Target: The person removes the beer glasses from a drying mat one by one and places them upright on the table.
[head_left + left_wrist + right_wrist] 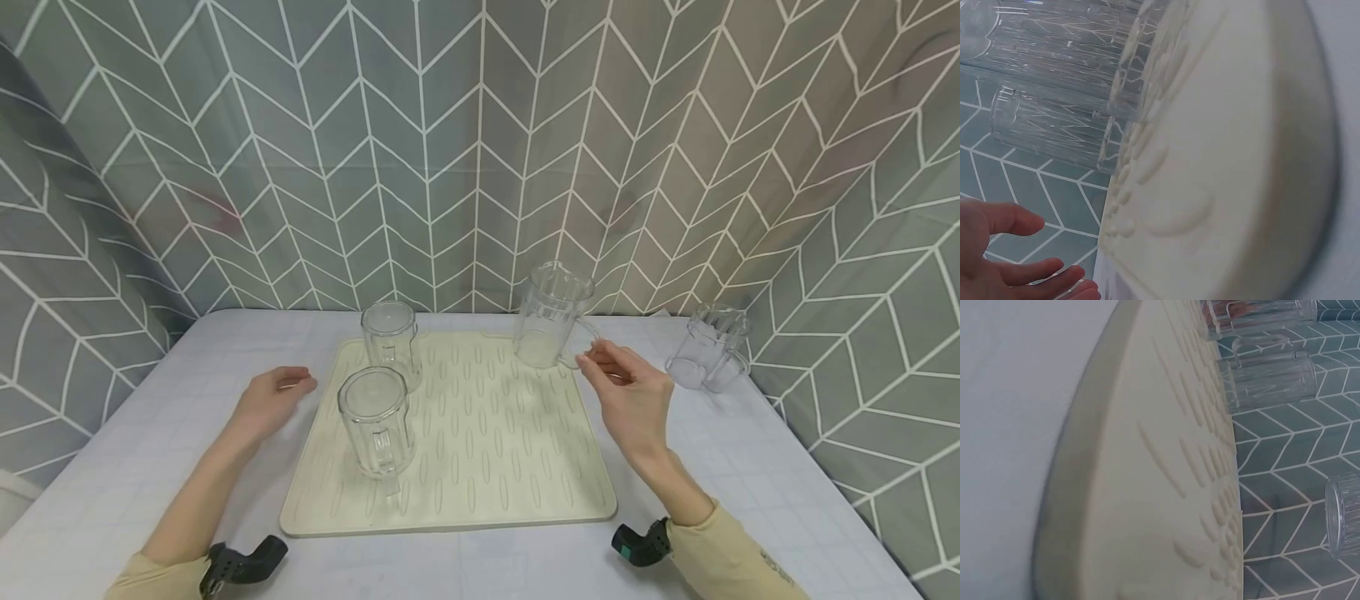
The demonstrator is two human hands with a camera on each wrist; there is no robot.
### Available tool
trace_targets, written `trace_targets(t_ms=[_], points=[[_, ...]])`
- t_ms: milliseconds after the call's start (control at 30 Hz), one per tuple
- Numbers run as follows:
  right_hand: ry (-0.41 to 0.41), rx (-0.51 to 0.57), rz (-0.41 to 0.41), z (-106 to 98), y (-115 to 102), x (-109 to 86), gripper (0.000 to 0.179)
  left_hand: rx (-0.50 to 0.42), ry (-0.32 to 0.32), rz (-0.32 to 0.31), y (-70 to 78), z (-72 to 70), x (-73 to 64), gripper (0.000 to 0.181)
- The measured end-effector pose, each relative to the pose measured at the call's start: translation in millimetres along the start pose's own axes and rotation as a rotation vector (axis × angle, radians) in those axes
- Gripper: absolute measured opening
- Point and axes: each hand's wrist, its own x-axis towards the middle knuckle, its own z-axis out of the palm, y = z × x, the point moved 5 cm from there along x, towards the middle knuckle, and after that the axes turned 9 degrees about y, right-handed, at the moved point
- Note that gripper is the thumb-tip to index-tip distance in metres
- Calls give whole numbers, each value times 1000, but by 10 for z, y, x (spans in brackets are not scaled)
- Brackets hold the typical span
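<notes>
My right hand (626, 396) pinches the handle of a clear glass mug (543, 325) over the back right of a cream ribbed mat (487, 433). In the right wrist view this mug (1344, 515) is raised above the mat; the hand itself is not seen there. Two more clear glass mugs, a front one (377, 425) and a back one (392, 342), stand on the mat's left side, seemingly upside down. Beside the mat's left edge, my left hand (272, 402) holds nothing, its fingers loose (1047, 278) in the left wrist view.
Another clear glass mug (705, 354) is on the white table (675, 467), right of the mat. A patterned curtain (480, 167) hangs behind the table and along both sides.
</notes>
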Motion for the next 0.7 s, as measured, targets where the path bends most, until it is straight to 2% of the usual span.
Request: trace_targets(t_ms=[200, 367, 700], points=[[13, -18, -3, -65, 63, -10, 19, 1, -39, 7, -81, 73, 6, 61], [36, -31, -25, -142, 126, -12, 20, -5, -45, 22, -114, 119, 18, 61], [87, -65, -14, -298, 263, -2, 20, -19, -60, 42, -78, 169, 8, 58]])
